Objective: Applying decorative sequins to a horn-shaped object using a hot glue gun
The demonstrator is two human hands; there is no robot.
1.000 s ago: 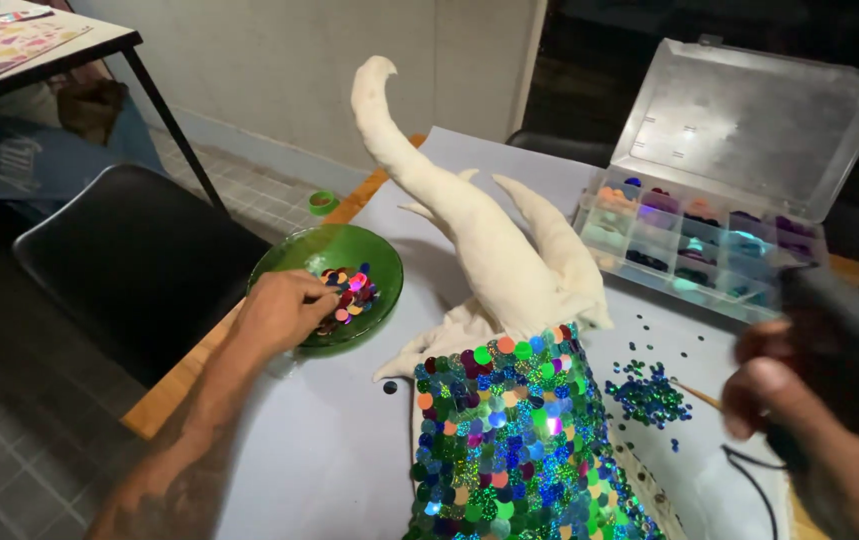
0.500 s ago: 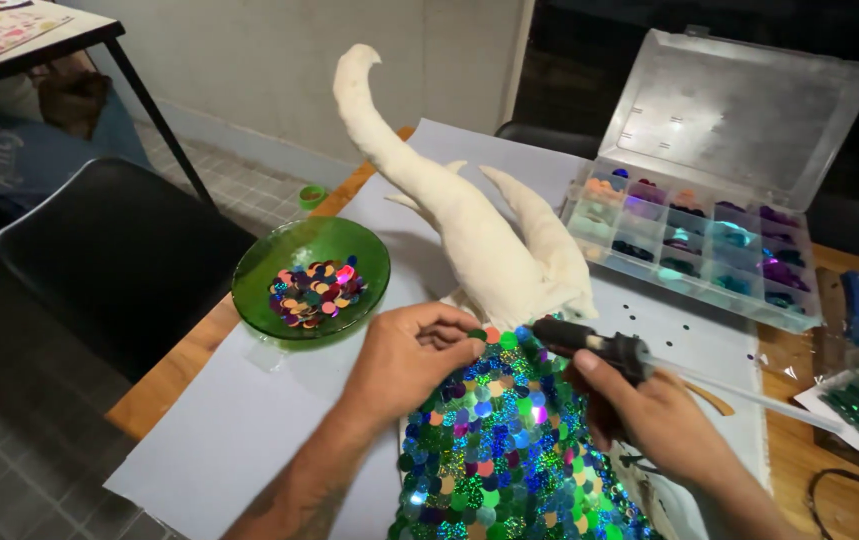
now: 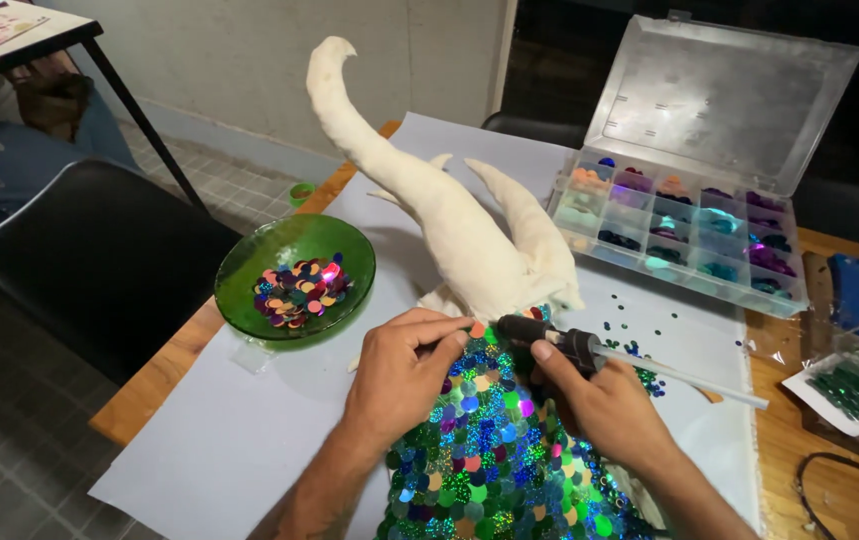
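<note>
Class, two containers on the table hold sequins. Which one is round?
The green glass bowl left of the white figure is round; the clear plastic organiser box is rectangular with compartments.

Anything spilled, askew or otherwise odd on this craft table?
Only loose sequins scattered on the grey sheet beside the sequin-covered figure, outside the green bowl and the open compartment box. Nothing looks damaged or tipped.

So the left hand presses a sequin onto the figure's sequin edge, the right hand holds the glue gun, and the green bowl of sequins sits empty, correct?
Not quite: the head view shows the green bowl holding a pile of multicoloured sequins, not empty. The rest stands: left hand at the sequin edge of the figure, right hand holding the glue gun.
</note>
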